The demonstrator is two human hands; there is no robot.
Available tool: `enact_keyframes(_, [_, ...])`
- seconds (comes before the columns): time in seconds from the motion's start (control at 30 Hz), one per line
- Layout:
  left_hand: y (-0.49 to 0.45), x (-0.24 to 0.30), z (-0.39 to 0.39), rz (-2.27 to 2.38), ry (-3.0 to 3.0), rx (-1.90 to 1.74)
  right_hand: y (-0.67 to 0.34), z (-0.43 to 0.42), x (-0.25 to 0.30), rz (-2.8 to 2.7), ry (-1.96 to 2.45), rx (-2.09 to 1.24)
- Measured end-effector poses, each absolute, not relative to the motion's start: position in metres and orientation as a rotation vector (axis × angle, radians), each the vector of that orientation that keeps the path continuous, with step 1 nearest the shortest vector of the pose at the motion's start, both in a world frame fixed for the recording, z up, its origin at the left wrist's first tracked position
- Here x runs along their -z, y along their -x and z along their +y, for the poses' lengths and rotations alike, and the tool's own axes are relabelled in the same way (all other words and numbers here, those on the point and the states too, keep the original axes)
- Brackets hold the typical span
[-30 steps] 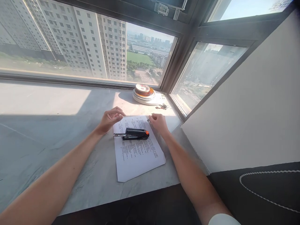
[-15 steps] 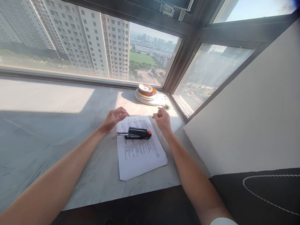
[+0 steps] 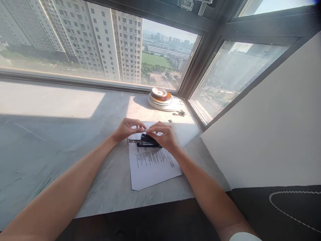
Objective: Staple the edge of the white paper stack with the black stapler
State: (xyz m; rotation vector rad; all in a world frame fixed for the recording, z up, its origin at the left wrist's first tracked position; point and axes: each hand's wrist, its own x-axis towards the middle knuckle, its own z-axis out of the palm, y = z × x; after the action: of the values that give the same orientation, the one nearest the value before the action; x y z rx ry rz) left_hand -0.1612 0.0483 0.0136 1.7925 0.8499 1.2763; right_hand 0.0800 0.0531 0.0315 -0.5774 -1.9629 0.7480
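The black stapler (image 3: 146, 141) lies on the upper part of the printed sheet (image 3: 153, 164), which rests on the counter (image 3: 75, 134). Both hands meet just above the sheet's top edge. The left hand (image 3: 127, 129) and right hand (image 3: 162, 135) each have their grip pinched shut on a small pale strip (image 3: 144, 129), too small to tell more, and the right hand covers most of the stapler. A stack of plates (image 3: 162, 99) stands beyond the sheet.

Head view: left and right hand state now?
Left hand: closed, pinching a small thin piece above the stapler.
Right hand: closed, pinching the same piece's other end.
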Motion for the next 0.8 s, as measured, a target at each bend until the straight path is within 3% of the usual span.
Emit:
enact_keyframes(0.67, [0.158,-0.01,0.047,0.884,-1.84,-1.271,-0.074,0.055,-0.026,-1.942,0.663,-0.739])
enact_keyframes(0.8, [0.162,-0.009,0.048,0.976,-1.817,-1.267,-0.095,0.074,-0.031,-1.793,0.944,-0.745])
